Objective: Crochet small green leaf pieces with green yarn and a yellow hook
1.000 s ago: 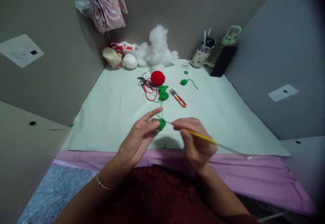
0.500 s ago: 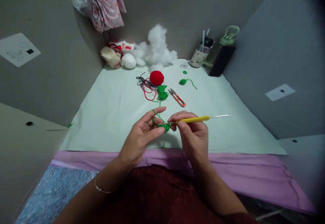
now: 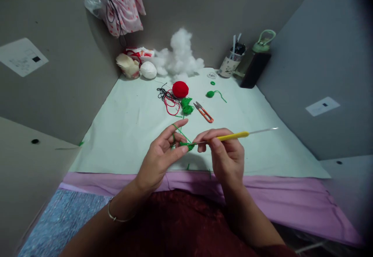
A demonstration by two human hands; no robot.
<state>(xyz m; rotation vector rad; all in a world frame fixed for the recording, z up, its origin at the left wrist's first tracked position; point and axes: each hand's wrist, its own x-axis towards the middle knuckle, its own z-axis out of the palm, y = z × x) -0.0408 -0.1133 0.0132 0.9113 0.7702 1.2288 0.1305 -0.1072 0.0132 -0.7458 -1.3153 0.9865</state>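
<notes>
Between thumb and fingers, my left hand (image 3: 163, 152) pinches a small green crochet piece (image 3: 190, 146). Green yarn loops over its raised index finger and runs down to the piece. My right hand (image 3: 225, 156) grips a crochet hook (image 3: 233, 136) with a yellow handle like a pen. The hook's thin metal tip points left and meets the edge of the green piece; the exact stitch is too small to make out. Just beyond my hands lies a green yarn bundle (image 3: 187, 106), with a strand leading toward my left hand.
Orange-handled thread snips (image 3: 204, 113) lie right of the bundle, a red yarn ball (image 3: 180, 89) behind it. Black cord (image 3: 166, 94) tangles at left. A small green ball with a tail (image 3: 210, 94) rests farther right. White stuffing (image 3: 182, 53), a pen cup (image 3: 229, 66) and a bottle (image 3: 244, 65) stand behind.
My right hand has shifted right with the crochet hook, drawing its tip back across the green piece. My left hand has stayed nearly in place, its index finger slightly higher.
</notes>
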